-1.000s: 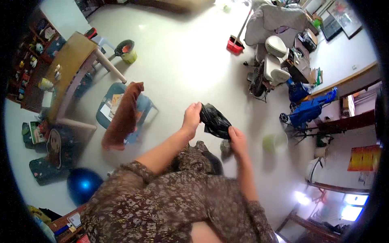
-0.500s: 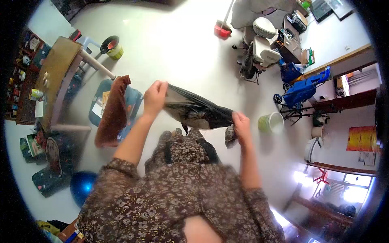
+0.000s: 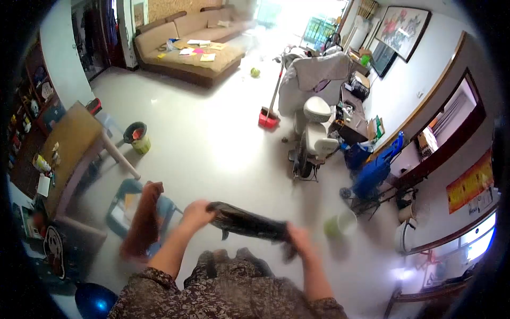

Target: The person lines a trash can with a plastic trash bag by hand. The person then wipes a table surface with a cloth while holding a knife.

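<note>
A thin black plastic bag (image 3: 247, 222) is stretched sideways in front of my body, bunched into a long dark strip. My left hand (image 3: 197, 215) grips its left end with the fingers closed. At the other end, my right hand (image 3: 300, 239), a little blurred, is closed on the bag too. A small dark, crumpled bit (image 3: 289, 252) hangs below the right hand; I cannot make out what it is. On the floor to the right of that hand stands a pale green and white bin (image 3: 340, 224).
To the left, a brown cloth (image 3: 143, 223) lies over a blue chair (image 3: 118, 204) beside a wooden table (image 3: 74, 143). A lined bin (image 3: 138, 139) stands beyond. Ahead are a red dustpan (image 3: 269, 119), a scooter (image 3: 314, 139) and a sofa (image 3: 186, 45). A blue folded cart (image 3: 374, 173) stands right.
My view has tilted up, bringing the sofa and far window into sight. The bag, spread wider and sheer before, is now gathered into a narrower strip. Both hands still hold it.
</note>
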Demonstrator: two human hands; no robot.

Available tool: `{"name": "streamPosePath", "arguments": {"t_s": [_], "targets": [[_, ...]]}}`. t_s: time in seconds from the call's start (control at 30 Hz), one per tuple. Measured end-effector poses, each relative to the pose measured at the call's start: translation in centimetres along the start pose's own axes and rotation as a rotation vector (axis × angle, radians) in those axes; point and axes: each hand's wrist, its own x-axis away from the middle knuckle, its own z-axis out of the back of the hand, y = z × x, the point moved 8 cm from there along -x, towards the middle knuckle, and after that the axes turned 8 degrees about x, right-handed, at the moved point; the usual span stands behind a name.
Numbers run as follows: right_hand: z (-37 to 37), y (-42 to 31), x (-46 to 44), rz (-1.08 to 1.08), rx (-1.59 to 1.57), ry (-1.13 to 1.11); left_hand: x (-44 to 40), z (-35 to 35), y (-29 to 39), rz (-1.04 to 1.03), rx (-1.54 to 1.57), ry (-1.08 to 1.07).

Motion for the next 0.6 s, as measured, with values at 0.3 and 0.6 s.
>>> {"name": "streamPosePath", "arguments": {"t_s": [0.3,0.6], "targets": [[-3.8,-1.5,1.5,0.019,0.022,-0.117,-0.9,-3.7,-1.8,0.426,1.641,0.247],[-4.4,1.2,-1.3,0.061,0.195,-0.076,-2.4,-2.9,-1.9,0.182,0.959,0.322]]}}
